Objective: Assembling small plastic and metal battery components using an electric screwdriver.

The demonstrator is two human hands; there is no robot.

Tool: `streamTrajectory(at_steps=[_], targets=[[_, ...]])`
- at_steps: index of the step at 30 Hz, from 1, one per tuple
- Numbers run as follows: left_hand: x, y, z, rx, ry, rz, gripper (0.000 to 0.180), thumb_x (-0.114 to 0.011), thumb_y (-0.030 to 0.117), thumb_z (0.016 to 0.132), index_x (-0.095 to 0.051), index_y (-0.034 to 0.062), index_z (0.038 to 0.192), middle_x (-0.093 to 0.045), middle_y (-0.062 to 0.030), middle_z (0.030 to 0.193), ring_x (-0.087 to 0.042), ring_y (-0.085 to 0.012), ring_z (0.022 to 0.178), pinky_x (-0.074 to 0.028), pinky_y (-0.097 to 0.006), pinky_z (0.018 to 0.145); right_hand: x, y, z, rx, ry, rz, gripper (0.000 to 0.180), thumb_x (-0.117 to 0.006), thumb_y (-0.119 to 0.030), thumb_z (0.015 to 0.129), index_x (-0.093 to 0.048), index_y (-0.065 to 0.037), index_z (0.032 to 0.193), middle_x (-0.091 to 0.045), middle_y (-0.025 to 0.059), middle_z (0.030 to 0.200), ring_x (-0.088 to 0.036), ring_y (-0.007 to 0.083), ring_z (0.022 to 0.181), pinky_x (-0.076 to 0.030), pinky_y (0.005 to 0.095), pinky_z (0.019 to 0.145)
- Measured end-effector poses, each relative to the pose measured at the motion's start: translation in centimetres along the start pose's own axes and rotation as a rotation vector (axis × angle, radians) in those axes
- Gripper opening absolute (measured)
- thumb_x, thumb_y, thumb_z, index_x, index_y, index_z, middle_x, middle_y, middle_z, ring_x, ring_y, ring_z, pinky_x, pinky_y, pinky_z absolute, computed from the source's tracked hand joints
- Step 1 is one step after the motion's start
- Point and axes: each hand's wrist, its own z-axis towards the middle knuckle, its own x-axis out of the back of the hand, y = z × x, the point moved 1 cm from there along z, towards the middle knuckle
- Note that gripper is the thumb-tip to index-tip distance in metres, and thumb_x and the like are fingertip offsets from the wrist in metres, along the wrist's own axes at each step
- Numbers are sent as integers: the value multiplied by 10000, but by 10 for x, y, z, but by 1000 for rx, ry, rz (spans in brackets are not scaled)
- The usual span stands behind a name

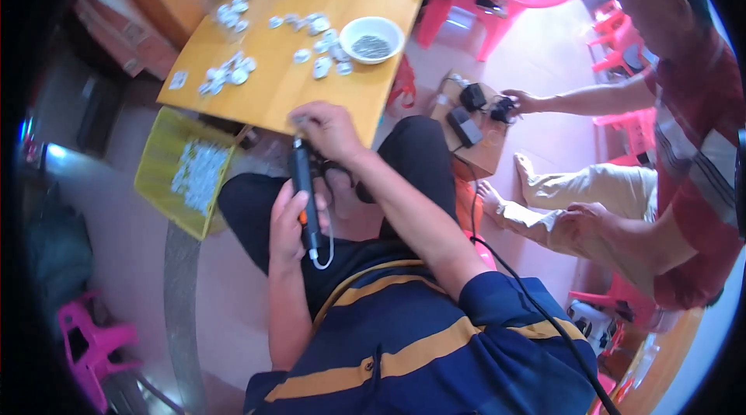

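My left hand (288, 227) is wrapped round a black electric screwdriver (308, 213) with an orange switch and a pale loop hanging from its lower end. The tool stands nearly upright above my lap, tip toward the table edge. My right hand (330, 132) is at that tip with its fingers pinched together; what they hold, if anything, is too small to make out. Beyond it on the wooden table (272, 92) lie several small white plastic parts (231, 73) in loose groups. Near the table's right edge stands a white bowl (352, 46) of small metal screws.
A yellow crate (148, 170) of small white pieces stands left of my knees. On the right, another person's hand (522, 102) touches a black adapter (503, 109) on a cardboard box (486, 152). Pink stools (497, 22) stand beyond; a black cable (509, 267) crosses my right side.
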Motion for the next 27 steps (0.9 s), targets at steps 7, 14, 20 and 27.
streamTrajectory(at_steps=[7, 14, 20, 27], targets=[[-10, 4, 4, -17, -127, -207, 316, -517, 233, 1010, -479, 50, 1265, -663, -100, 892, -659, -151, 626, -540, -258, 542, 17, 3, 4, -229, -27, 253, 192, -685, -81, 943, -742, -52, 1124, -699, -7, 913, -623, 64, 822, -524, 232, 758], [-8, 11, -4, -120, -8, -198, 319, -518, 208, 1003, -467, 40, 1269, -651, -102, 882, -654, -158, 618, -547, -270, 557, 18, 0, 8, -319, -16, 195, 166, -692, -140, 937, -746, -48, 1064, -692, -15, 839, -596, 66, 756, -513, 241, 717], [-12, 11, 0, -131, -35, -56, 478, -509, 234, 1013, -405, 1, 1417, -625, -114, 893, -631, -167, 617, -538, -265, 543, 15, -1, 9, -147, 41, 6, 145, -675, -139, 936, -727, -32, 1019, -700, 28, 848, -625, 90, 794, -529, 275, 743], [-23, 9, 1, -116, -178, -20, 477, -590, 244, 945, -440, 0, 1327, -633, -104, 878, -639, -152, 632, -541, -248, 569, 12, -13, 6, -159, 56, 37, 147, -687, -156, 873, -732, -63, 977, -698, 140, 818, -680, 233, 726, -543, 341, 699]])
